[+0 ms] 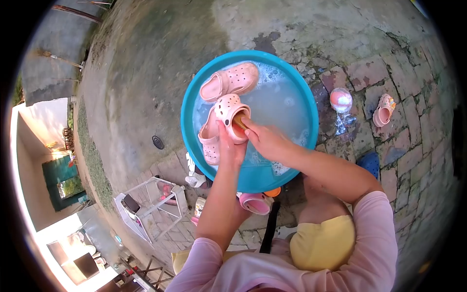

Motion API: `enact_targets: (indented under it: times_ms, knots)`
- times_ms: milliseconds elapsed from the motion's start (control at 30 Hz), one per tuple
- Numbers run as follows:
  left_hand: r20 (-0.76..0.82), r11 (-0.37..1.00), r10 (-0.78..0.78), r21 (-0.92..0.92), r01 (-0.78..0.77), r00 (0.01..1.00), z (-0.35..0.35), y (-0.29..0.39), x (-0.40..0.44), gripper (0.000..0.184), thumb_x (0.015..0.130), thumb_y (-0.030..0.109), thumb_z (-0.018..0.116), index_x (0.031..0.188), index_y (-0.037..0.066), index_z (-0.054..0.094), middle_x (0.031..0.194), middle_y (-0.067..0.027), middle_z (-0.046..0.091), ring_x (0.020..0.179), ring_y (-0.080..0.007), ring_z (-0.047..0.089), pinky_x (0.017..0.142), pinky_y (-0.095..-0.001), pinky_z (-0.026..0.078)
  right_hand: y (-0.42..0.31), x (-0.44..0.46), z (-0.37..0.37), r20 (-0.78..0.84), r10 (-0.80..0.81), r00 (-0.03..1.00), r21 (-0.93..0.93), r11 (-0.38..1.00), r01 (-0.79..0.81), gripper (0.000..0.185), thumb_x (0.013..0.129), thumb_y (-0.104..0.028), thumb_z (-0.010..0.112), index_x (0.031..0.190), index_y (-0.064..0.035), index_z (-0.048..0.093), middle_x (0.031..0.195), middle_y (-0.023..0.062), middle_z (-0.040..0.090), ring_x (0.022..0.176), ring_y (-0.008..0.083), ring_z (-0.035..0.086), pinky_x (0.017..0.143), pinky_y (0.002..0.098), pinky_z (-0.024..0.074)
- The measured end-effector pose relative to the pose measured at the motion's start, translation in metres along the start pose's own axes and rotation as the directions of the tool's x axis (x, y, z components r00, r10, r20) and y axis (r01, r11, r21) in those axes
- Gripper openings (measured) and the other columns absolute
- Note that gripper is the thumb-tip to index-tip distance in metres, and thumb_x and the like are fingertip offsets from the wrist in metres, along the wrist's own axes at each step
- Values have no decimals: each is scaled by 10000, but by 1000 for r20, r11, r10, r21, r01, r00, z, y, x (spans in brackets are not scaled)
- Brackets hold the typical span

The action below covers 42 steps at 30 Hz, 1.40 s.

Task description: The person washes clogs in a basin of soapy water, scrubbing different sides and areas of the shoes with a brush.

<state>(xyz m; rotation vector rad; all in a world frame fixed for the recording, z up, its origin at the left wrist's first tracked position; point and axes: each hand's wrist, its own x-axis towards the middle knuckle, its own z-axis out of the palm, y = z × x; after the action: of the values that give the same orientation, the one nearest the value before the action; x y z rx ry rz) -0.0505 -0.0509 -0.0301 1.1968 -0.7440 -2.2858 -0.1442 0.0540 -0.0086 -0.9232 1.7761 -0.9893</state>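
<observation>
A pale pink clog (227, 108) with round holes is held over the left part of a blue basin (314, 117). My left hand (231, 150) grips the clog from below, its fingers closed on the shoe's side. Pushed into the foot opening is a yellow-brown handle (239, 120); its far end is hidden inside the shoe. My right hand (265, 140) is closed around that handle. Another pale pink clog (243, 78) lies in the basin at the far side. Beneath the held one, partly covered, is a further pink clog (209, 134). Cloudy, foamy water (277, 109) fills the basin.
On the brick paving to the right are a round pink-and-white container (341, 100) with suds, a small decorated clog (384, 110) and a blue clog (369, 163). A white frame stool (151, 204) stands left. White shoes (195, 180) and a pink clog (256, 203) lie near the basin's front.
</observation>
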Motion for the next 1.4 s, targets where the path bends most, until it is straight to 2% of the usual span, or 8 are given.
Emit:
enact_targets:
  times_ms: [400,500,567,667,867,1100,1200,1400]
  knots:
    - [-82,998,27,-51,-31,996,-22,34,21,568,939,545,276,1210,86,473,1076,-106,566,924,-259,558,774,-395,478,8,-26,-32,148,-2,989,-49,999,9,432,905,-313,469,1332,-253,443,750,145,608,700,336,592,675,408,465]
    - [233,975,-91,-175,134,968,-47,49,31,684,888,610,306,1204,26,470,1010,-168,542,854,-274,531,705,-355,456,30,-17,-40,48,-135,990,13,991,134,405,898,-314,461,1284,-194,489,858,152,648,776,351,612,702,436,484]
    - [245,977,-94,-163,137,965,-44,52,26,682,890,607,305,1207,27,468,1014,-169,545,850,-277,531,704,-357,455,23,-14,-50,-117,172,978,-389,898,-205,392,893,-309,473,1265,-191,506,878,161,643,796,342,611,695,448,484]
    - [276,979,-94,-149,139,957,-43,51,24,681,891,605,303,1212,26,466,1026,-173,550,852,-284,533,707,-359,456,70,0,-24,-154,159,975,-520,826,-217,390,887,-304,485,1260,-190,506,851,182,629,776,354,608,678,460,482]
    - [236,980,-40,-182,84,971,-35,44,20,628,910,578,297,1229,64,466,1119,-141,554,964,-288,545,813,-404,464,6,-30,-9,-41,-183,982,-62,982,180,406,895,-293,477,1289,-195,465,753,199,595,691,398,588,644,483,470]
    - [-22,993,74,-88,-75,997,7,3,12,551,933,542,312,1272,125,433,1188,-87,533,1057,-250,524,900,-405,447,-2,7,4,-220,-78,972,-147,988,46,432,904,-239,497,1330,-204,434,781,216,597,732,390,585,632,435,470]
    - [286,998,47,-60,-31,957,-40,25,34,575,922,566,312,1239,106,450,1129,-92,560,1002,-241,553,852,-388,470,1,-18,19,-86,-167,982,69,982,173,422,914,-272,484,1328,-204,443,825,204,615,742,369,598,634,418,472]
    - [-43,958,166,245,-151,985,-25,0,17,534,947,463,390,1336,100,344,1232,-57,495,1094,-224,504,854,-354,458,29,-9,-32,250,100,963,-20,995,-98,469,900,-253,491,1355,-173,406,858,171,631,772,316,612,717,385,472]
